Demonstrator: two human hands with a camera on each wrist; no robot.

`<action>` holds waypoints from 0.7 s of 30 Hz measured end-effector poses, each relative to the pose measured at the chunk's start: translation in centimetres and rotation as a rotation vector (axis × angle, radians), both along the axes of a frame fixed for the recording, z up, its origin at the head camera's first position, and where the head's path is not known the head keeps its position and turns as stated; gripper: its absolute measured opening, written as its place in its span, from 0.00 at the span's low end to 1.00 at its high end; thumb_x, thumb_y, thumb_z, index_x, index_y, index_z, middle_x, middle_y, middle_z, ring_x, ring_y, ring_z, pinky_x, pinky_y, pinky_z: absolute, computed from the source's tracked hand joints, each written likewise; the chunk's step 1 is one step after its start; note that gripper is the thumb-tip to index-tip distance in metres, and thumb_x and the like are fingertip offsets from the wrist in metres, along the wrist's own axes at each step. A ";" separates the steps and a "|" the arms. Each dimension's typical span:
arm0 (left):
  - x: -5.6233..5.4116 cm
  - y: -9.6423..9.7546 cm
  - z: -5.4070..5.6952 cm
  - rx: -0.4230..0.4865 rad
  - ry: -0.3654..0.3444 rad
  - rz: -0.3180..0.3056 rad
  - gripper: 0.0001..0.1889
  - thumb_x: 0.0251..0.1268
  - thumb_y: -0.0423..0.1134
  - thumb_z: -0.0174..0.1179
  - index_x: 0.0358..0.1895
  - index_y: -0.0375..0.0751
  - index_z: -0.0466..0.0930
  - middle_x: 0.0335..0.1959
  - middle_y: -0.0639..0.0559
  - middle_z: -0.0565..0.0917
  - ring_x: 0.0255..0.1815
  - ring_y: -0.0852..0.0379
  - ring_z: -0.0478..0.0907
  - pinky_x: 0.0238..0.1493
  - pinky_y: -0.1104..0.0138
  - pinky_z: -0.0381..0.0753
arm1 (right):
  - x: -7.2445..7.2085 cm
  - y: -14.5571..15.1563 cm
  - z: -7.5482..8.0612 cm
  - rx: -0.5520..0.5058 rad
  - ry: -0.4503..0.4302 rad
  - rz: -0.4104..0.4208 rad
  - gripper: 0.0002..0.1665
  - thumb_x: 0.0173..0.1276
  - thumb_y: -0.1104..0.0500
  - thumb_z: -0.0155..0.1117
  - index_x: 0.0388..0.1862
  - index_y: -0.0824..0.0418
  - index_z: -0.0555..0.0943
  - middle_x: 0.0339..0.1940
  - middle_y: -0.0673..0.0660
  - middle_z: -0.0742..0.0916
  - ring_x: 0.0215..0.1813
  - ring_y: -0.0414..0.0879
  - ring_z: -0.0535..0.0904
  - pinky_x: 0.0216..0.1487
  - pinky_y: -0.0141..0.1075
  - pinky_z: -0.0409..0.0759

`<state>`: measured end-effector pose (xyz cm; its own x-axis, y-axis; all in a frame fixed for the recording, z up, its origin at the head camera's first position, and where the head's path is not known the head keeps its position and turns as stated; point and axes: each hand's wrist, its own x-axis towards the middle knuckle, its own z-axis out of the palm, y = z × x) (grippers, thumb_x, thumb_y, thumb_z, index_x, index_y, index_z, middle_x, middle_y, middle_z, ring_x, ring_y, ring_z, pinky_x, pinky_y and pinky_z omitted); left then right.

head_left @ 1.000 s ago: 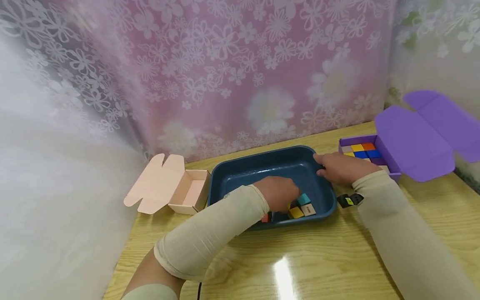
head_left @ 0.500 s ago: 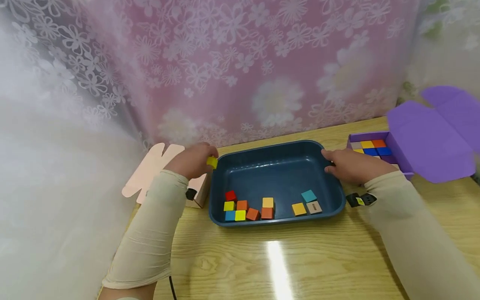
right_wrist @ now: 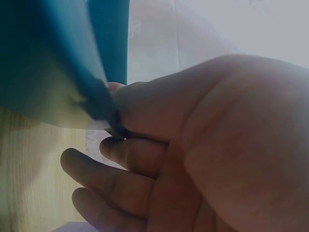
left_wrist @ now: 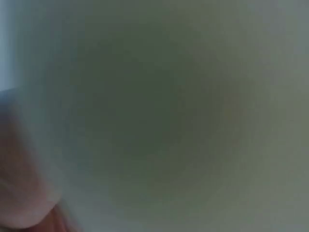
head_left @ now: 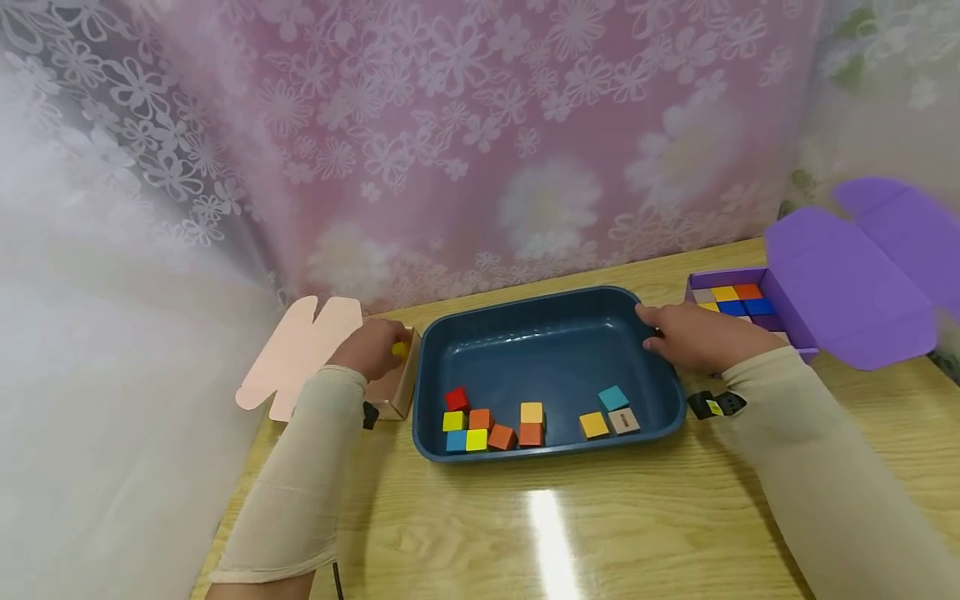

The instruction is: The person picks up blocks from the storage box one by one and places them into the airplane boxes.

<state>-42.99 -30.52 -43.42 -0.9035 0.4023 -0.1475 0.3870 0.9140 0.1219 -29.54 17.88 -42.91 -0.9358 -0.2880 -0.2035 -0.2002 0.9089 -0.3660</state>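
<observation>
In the head view, my left hand (head_left: 372,348) is at the small peach box (head_left: 405,387), holding a yellow block (head_left: 401,349) by its fingertips inside the box walls. My right hand (head_left: 693,335) pinches the right rim of a dark blue tray (head_left: 540,300) between thumb and index finger; the right wrist view shows this pinch, the other fingers (right_wrist: 108,183) lying loose below the rim. Along the tray's near side lie several coloured blocks, among them a red block (head_left: 457,399), a teal block (head_left: 613,397) and a wooden one (head_left: 624,421). A sleeve blocks most of the left wrist view.
At the right, behind my right hand, stands an open purple box (head_left: 789,325) holding rows of coloured blocks, its lid (head_left: 855,283) folded out. The peach box's lid (head_left: 300,350) spreads to the left. A flowered curtain (head_left: 480,167) hangs behind the wooden table (head_left: 465,517).
My left hand has gone from the blocks in the tray leftward to the peach box, carrying a yellow block, and has lowered into it. My right hand keeps its pinch on the tray rim.
</observation>
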 end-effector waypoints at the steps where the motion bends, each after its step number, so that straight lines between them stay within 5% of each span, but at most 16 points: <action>1: 0.0 -0.1 -0.4 0.006 0.003 0.014 0.22 0.72 0.28 0.75 0.67 0.40 0.89 0.62 0.42 0.90 0.63 0.41 0.87 0.67 0.49 0.86 | 0.0 -0.1 0.0 0.001 0.002 -0.001 0.42 0.88 0.56 0.62 0.88 0.73 0.57 0.81 0.79 0.71 0.76 0.75 0.75 0.70 0.70 0.76; 6: 0.4 -0.5 -1.5 0.084 0.015 0.121 0.20 0.73 0.32 0.75 0.65 0.43 0.88 0.61 0.41 0.90 0.61 0.40 0.88 0.66 0.47 0.87 | -0.1 -0.3 -0.1 0.001 0.009 -0.002 0.42 0.88 0.56 0.63 0.89 0.72 0.57 0.81 0.77 0.72 0.77 0.75 0.75 0.71 0.70 0.76; 12: 0.8 -0.7 -1.8 0.095 -0.047 0.155 0.05 0.70 0.41 0.75 0.44 0.49 0.91 0.42 0.48 0.91 0.37 0.46 0.85 0.42 0.54 0.89 | -0.1 0.0 -0.1 -0.005 0.003 -0.010 0.42 0.88 0.56 0.63 0.89 0.72 0.57 0.82 0.78 0.71 0.77 0.76 0.74 0.71 0.71 0.75; 15: 0.6 -0.8 -2.1 0.082 -0.054 0.159 0.07 0.72 0.39 0.71 0.48 0.44 0.92 0.45 0.48 0.92 0.38 0.48 0.85 0.44 0.55 0.90 | -0.1 0.0 -0.2 -0.002 0.003 -0.015 0.42 0.87 0.56 0.63 0.89 0.72 0.57 0.82 0.78 0.71 0.77 0.76 0.74 0.71 0.71 0.75; 21: 0.6 -1.0 -2.4 0.056 -0.041 0.118 0.16 0.77 0.34 0.63 0.62 0.39 0.91 0.63 0.43 0.90 0.54 0.46 0.90 0.60 0.48 0.90 | -0.1 0.0 -0.2 -0.003 0.007 -0.012 0.42 0.88 0.56 0.63 0.88 0.73 0.57 0.81 0.78 0.71 0.76 0.76 0.75 0.71 0.71 0.75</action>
